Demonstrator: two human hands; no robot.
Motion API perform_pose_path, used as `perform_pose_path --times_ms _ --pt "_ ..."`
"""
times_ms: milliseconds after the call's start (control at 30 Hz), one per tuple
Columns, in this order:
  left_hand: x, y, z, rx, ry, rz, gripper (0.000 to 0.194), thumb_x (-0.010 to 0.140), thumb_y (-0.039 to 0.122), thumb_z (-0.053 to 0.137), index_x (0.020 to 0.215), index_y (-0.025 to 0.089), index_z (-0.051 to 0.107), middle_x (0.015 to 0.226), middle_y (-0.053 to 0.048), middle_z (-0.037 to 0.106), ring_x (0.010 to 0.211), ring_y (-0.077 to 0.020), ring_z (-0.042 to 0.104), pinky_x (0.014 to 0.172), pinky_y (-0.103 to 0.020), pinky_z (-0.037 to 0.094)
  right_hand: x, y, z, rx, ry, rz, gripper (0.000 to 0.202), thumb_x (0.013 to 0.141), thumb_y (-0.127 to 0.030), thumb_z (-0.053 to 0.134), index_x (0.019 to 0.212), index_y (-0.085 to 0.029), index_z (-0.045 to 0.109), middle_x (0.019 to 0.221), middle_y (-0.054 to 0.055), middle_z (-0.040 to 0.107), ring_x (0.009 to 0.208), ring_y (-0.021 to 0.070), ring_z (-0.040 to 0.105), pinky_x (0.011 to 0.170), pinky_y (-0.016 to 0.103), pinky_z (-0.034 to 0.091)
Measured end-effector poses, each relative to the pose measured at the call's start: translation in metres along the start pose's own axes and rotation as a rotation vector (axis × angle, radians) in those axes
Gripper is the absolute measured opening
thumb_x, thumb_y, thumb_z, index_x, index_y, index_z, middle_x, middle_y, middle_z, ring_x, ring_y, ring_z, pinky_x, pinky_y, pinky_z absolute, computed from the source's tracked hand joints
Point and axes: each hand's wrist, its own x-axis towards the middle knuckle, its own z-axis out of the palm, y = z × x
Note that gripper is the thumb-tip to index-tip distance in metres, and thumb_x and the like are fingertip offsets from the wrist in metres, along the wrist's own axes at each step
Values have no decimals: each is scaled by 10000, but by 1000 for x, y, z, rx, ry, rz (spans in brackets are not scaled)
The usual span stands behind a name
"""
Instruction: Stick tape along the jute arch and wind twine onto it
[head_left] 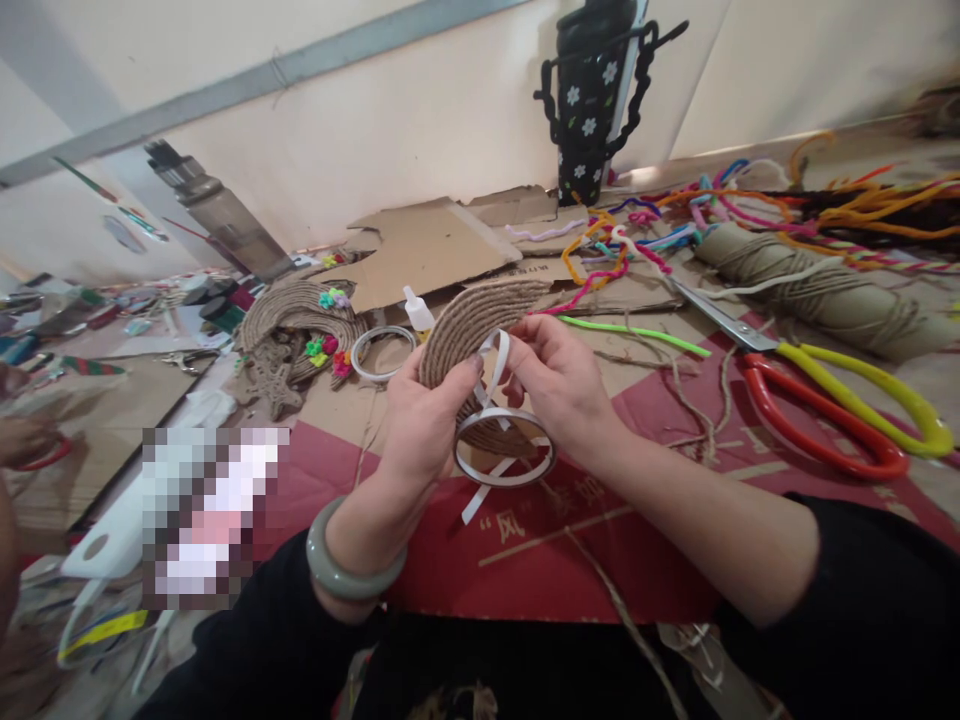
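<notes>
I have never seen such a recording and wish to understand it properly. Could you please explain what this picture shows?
There is no machine: these are a person's two bare hands. The single picture comes from a camera worn on the head, looking forward and down. The left hand holds a curved piece of coiled cord. The right hand is close against a white ribbon; its exact grip is hard to see. On the cardboard-covered surface lie scissors with red and yellow handles, a green stem, and a pale ring beside a small white-tipped bottle.
</notes>
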Motion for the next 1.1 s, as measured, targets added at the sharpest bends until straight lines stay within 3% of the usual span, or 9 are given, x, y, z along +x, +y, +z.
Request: perform_pose_path --times_ms 167,367,533,633,767,867,967,1100 --pt "1 0 -2 15 -24 -27 276 593 260 848 799 156 698 696 16 680 566 -91 600 544 -199 495 6 -3 -4 66 -134 -53 373 755 -491 756 741 -198 526 576 -74 534 466 48 474 409 172 413" --pt "3 4 -11 133 -207 -94 211 660 273 831 774 152 702 685 -1 682 583 -106 602 580 -220 502 10 -9 -15 35 -260 -1 342 746 -450 774 724 -191 552 527 -68 560 440 56 482 411 181 404" --pt "4 5 -14 121 -195 -89 262 653 302 848 823 151 717 746 -14 712 631 -118 630 624 -229 526 9 -9 -17 -29 -360 12 212 811 -330 685 741 -182 550 544 -69 544 447 51 464 415 177 399" --pt "5 4 -13 132 -182 -59 211 664 262 823 799 148 707 689 6 676 594 -102 598 578 -206 492 6 -6 -15 -111 -351 -44 170 843 -326 622 781 -196 532 559 -68 543 451 62 474 426 191 401" --pt "4 5 -10 116 -106 -35 173 652 241 793 749 146 686 648 17 644 553 -93 567 533 -198 460 1 -1 -16 -340 -231 -241 145 857 -324 612 853 -211 521 592 -66 553 492 77 503 491 211 407" --pt "3 6 -9 97 -83 -43 166 635 228 792 719 148 673 635 21 635 549 -93 565 532 -202 464 0 1 -22 -534 -129 -566 86 849 -252 626 875 -216 552 632 -59 589 541 78 525 549 214 413" --pt "3 5 -9 88 -115 -59 164 647 220 788 758 154 687 653 24 645 554 -93 568 542 -205 466 0 1 -27 -715 -112 -820 81 882 -200 582 945 -230 624 733 -32 689 584 87 569 590 225 429" --pt "2 1 -9 110 -133 -59 158 654 213 791 756 162 681 638 34 625 548 -90 555 524 -198 439 0 -3 -27 -795 -108 -897 141 925 -224 530 894 -237 667 819 1 748 666 116 640 647 247 465"
